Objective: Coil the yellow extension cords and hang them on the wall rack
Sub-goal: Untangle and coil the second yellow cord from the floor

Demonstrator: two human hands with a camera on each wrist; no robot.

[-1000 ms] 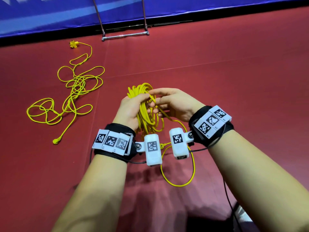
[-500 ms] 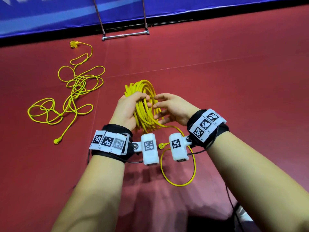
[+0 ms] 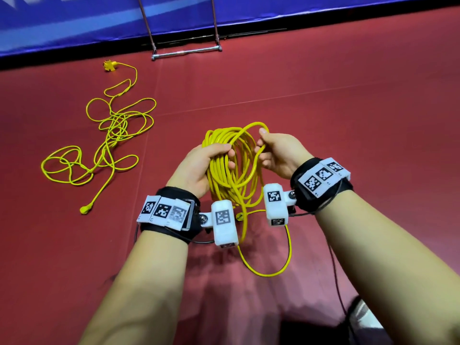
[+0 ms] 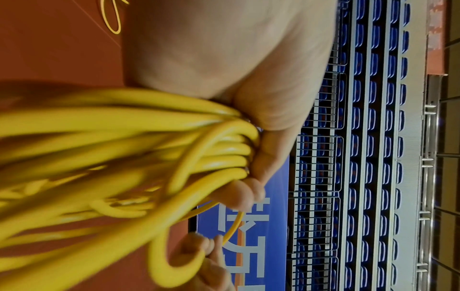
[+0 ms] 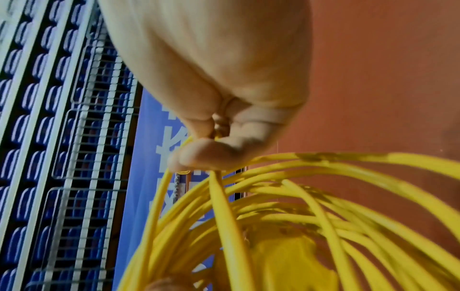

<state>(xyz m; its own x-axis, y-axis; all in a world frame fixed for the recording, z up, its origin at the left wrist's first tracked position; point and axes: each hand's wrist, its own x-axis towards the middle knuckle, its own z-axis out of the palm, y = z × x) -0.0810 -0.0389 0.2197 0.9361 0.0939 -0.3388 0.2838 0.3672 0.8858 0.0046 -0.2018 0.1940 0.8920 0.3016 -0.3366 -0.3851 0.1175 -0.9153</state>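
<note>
A coiled yellow extension cord [image 3: 225, 170] hangs in front of me above the red floor. My left hand [image 3: 211, 158] grips the bundle of loops near its top, its fingers wrapped round them [image 4: 248, 149]. My right hand [image 3: 263, 145] pinches a single loose loop [image 3: 251, 128] of the same cord, lifted beside the bundle [image 5: 216, 149]. The cord's tail [image 3: 271, 267] droops in a loop below the wrists. A second yellow extension cord [image 3: 109, 143] lies tangled on the floor at the left, with a plug [image 3: 86, 209] at its near end and a socket [image 3: 110, 66] at its far end.
A metal rack frame [image 3: 186, 52] stands at the foot of the blue wall banner [image 3: 99, 23] ahead. The red floor [image 3: 348, 108] spreads all around. Black cables [image 3: 336, 270] trail from the wrist cameras. Blue stadium seats [image 4: 368, 137] show beyond the banner in the wrist views.
My right hand has drawn away from the bundle to the right and lifted one loop of cord up beside it. The left hand keeps its grip on the coil.
</note>
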